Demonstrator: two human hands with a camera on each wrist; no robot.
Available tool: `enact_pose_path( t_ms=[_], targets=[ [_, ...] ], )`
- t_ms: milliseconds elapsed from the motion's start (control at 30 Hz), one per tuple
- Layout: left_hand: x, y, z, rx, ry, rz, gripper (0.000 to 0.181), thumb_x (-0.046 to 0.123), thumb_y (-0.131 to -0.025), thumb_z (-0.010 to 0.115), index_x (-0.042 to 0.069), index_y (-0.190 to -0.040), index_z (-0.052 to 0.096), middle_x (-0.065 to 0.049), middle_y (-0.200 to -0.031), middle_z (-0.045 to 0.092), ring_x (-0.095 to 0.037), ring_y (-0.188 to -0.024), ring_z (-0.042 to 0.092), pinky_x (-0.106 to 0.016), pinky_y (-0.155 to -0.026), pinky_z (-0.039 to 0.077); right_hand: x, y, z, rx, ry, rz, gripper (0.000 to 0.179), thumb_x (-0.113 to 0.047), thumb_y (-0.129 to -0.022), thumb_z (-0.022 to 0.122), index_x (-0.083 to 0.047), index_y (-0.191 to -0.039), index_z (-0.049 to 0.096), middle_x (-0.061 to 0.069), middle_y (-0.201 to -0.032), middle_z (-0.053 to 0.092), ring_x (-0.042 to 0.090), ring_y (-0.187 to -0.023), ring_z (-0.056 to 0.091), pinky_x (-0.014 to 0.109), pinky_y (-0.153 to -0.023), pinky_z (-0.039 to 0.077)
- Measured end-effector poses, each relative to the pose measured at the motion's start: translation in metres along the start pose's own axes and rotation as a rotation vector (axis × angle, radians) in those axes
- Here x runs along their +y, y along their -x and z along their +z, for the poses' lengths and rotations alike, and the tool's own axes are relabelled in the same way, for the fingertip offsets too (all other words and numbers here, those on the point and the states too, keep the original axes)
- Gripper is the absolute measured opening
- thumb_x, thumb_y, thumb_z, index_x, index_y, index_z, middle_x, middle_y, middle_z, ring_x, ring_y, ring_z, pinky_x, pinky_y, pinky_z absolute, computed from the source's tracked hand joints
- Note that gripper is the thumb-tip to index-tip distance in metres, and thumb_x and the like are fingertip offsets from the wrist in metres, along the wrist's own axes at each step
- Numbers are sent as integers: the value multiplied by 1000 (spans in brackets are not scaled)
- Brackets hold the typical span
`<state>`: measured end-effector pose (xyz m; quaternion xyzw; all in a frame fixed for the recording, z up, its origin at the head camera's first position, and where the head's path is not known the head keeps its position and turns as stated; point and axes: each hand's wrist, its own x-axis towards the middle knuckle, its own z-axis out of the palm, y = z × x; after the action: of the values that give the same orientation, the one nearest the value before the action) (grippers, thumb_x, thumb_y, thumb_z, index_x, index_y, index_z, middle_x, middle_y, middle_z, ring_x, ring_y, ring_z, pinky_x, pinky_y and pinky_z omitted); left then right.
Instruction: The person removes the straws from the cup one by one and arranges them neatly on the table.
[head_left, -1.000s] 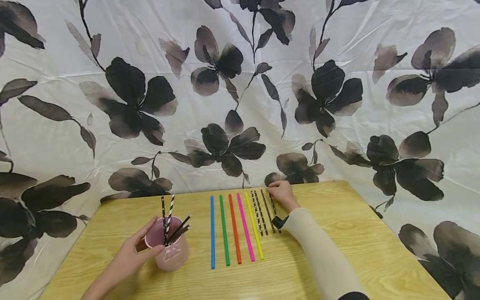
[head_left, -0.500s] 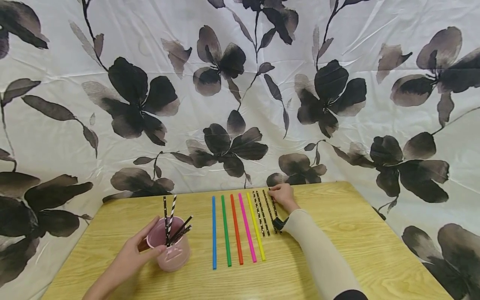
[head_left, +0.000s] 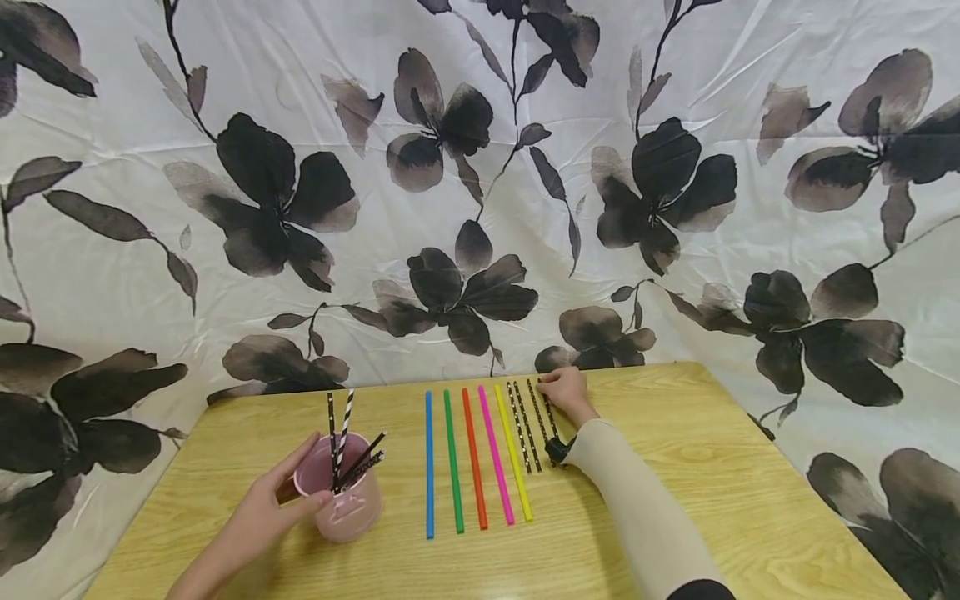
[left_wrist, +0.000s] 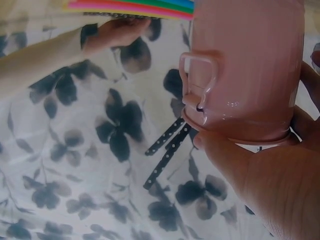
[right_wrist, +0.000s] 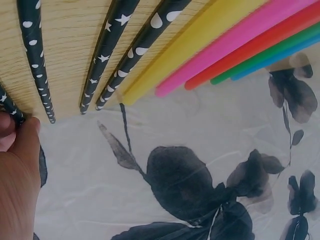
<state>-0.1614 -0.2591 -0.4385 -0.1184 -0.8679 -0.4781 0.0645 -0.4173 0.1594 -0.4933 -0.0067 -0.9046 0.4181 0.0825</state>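
Observation:
In the head view, my left hand (head_left: 262, 508) grips a pink cup (head_left: 348, 518) from its left side, thumb near the rim. Several black-and-white patterned straws (head_left: 341, 446) lean inside the cup. A small molded handle (left_wrist: 200, 80) shows on the cup's side in the left wrist view. At the table's far edge, my right hand (head_left: 568, 396) pinches the far end of a black straw with white stars (right_wrist: 10, 105). That straw lies at the right end of a row, its near end partly behind the wrist. Beside it lie 3 more black patterned straws (right_wrist: 36, 60).
Left of the black straws, a blue straw (head_left: 430, 467), green straw (head_left: 454, 462), red straw (head_left: 475, 458), pink straw (head_left: 496, 454) and yellow straw (head_left: 513, 454) lie side by side on the wooden table (head_left: 720, 483). A floral cloth (head_left: 480, 208) hangs behind the table's far edge.
The right hand has edged slightly left toward the row, with the pinched straw closer to its neighbor. The left hand and cup keep their place; the head view has shifted a little.

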Motion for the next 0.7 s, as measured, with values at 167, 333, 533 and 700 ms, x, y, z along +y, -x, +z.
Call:
enact_pose_path(
  t_ms=[167,333,533,700],
  targets=[
    [-1,0,1,2,2,-1,73,27,-80,65,31,-139,23,-9,-139,30,-23,-105,50,-21,-80,43,2,0,0,-7,-10,0,17,-17,-71,73,-6,-83,72,5,-71,63,11,-44,54,23,-43,44],
    [-4,0,2,-1,14,5,73,26,-80,65,32,-139,23,-9,-139,30,-23,-105,50,-23,-80,43,3,0,0,-6,-20,-3,17,-17,-71,73,-5,-83,71,6,-71,63,11,-44,54,24,-43,44],
    [-4,-1,2,-2,15,-2,72,26,-80,65,31,-139,23,-9,-139,30,-23,-105,50,-22,-79,43,5,0,0,-9,-34,4,17,-17,-71,73,-6,-83,71,6,-72,63,12,-43,54,24,-42,45],
    [-2,-1,1,1,7,-4,72,27,-80,65,31,-139,23,-10,-139,30,-23,-106,50,-21,-80,43,3,0,0,-4,-50,-7,17,-17,-71,73,-5,-83,71,7,-72,63,12,-43,53,24,-42,45]
  ],
)
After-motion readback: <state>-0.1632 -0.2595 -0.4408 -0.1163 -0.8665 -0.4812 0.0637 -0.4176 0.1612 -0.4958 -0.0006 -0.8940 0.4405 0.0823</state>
